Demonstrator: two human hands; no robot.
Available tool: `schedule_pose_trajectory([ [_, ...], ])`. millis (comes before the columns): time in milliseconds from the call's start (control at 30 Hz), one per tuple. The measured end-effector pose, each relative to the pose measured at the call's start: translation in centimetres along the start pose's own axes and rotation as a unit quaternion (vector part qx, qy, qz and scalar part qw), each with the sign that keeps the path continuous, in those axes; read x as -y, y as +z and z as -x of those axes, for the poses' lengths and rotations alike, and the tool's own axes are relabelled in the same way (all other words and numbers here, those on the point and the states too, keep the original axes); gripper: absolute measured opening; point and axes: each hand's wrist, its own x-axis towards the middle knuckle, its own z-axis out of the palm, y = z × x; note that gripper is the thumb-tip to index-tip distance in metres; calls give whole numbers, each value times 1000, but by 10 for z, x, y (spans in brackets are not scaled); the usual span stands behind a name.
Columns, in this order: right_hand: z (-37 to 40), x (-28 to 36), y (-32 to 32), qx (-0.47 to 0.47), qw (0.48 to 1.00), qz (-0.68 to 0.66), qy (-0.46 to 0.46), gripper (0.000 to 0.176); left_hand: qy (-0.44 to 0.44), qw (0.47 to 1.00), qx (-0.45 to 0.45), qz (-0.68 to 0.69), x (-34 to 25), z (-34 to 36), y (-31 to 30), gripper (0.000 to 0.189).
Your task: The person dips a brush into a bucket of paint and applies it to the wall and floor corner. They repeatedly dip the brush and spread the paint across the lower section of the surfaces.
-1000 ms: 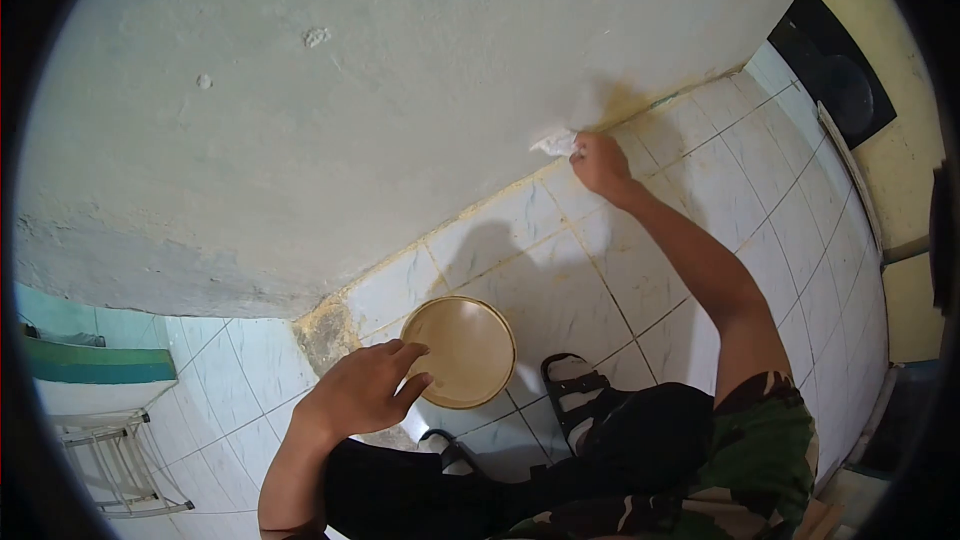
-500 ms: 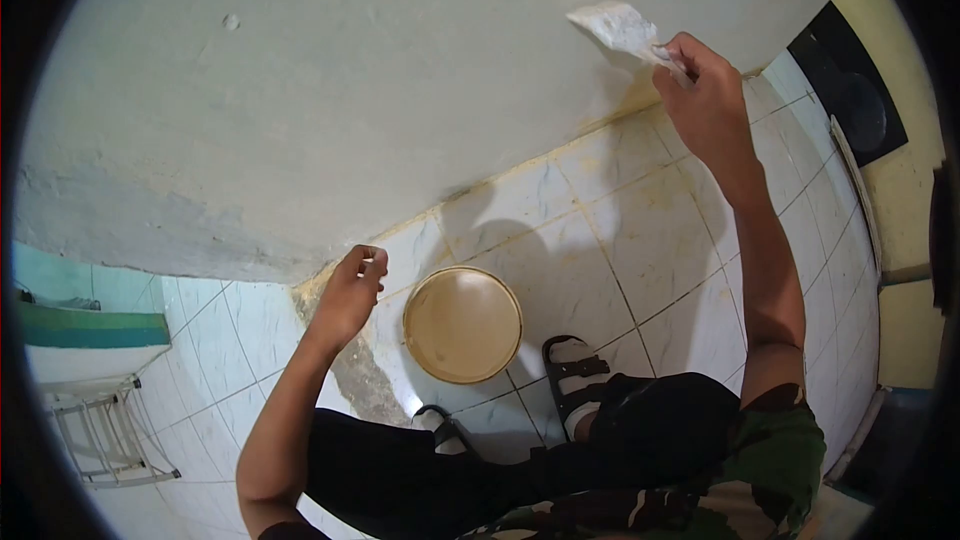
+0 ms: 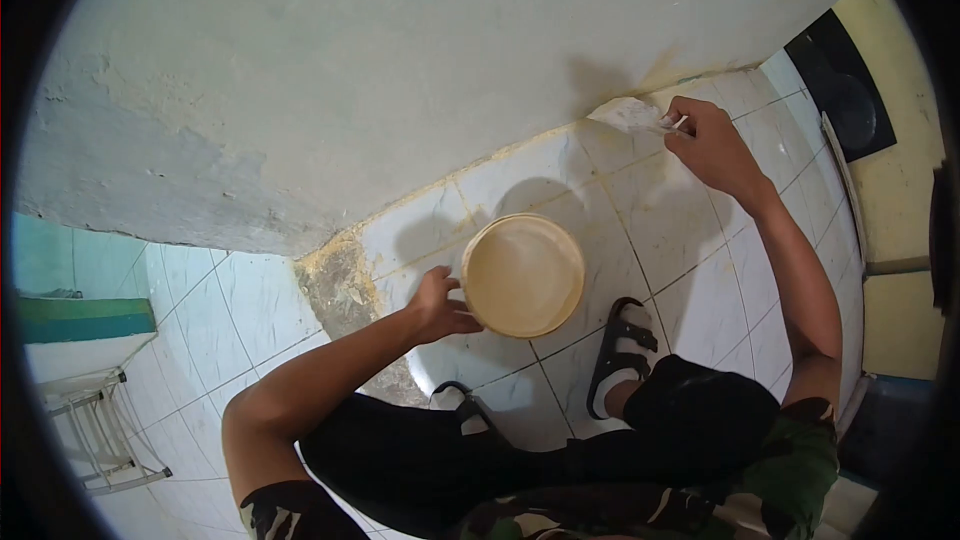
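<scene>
A round tan bucket [image 3: 525, 276] stands at the centre of the view, with pale material inside it. My left hand [image 3: 442, 306] is at the bucket's left side, its fingers apart and touching or very near the rim. My right hand [image 3: 708, 143] pinches a putty knife whose blade [image 3: 628, 114] is coated in white. That blade is near the foot of the grey-green wall [image 3: 330, 70], over the floor edge; whether it touches the wall is unclear.
White floor tiles [image 3: 680, 290] carry yellowish smears. A rough broken patch [image 3: 345, 285] lies by the wall's corner. My sandalled feet are below the bucket. A metal rack [image 3: 105, 440] stands at the lower left, a black panel [image 3: 842, 85] at the upper right.
My right hand has lowered the putty knife from the wall towards the floor edge. My left hand has moved right to the bucket. The bucket appears further right and higher in view.
</scene>
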Motion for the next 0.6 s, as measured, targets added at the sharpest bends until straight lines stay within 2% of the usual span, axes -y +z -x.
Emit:
schedule_pose_trajectory([
  [133,-2,18,-15,28,999,46,-2,16,-1,999,33,-33,-14,-22,21,78],
  [200,-8,27,-20,47,997,49,-25,17,23,994,98,-48,-16,-30,30,78],
  [233,-7,32,-23,43,998,50,-24,17,24,993,100,-51,-16,-34,35,78],
  [333,-8,47,-28,91,993,55,-59,19,55,994,75,-50,-22,-33,57,79],
  [400,-9,38,-28,174,973,84,-129,21,49,994,50,-81,-23,-37,75,78],
  [433,-11,34,-36,234,957,112,-132,21,50,995,46,-77,-21,-41,83,78],
  [467,-12,25,-43,233,957,109,-136,21,50,995,41,-70,-22,-44,90,78],
  [533,-13,3,-53,310,924,131,-182,22,50,996,28,-66,-26,-51,109,78],
  [600,-15,-18,-61,339,914,123,-188,22,40,997,16,-63,-24,-60,130,78],
])
